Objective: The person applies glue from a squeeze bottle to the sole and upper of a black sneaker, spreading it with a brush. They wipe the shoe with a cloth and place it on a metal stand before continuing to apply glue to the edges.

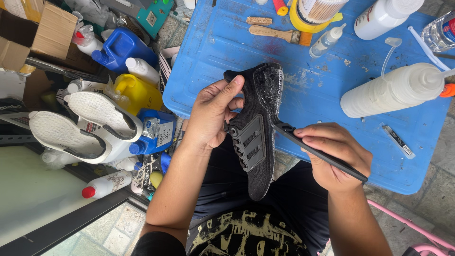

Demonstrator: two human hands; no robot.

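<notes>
The left hand (212,115) had its fingers curled tight around a black knit shoe upper (254,132), held sole-side up above the lap. The right hand (334,154) pinched a black brush (318,152), its head touching the upper's edge, apparently spreading whitish glue, before the blue table (227,42).

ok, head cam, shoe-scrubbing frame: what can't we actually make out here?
- Brush bristles: head view, hidden behind the black shoe edge.
- Left hand fingertips: tucked behind the shoe.
- Right hand palm: covered by its own fingers.
- White bottle nozzle: cut off by the right edge.
- Bottle at top right: cut by the frame edge.
</notes>
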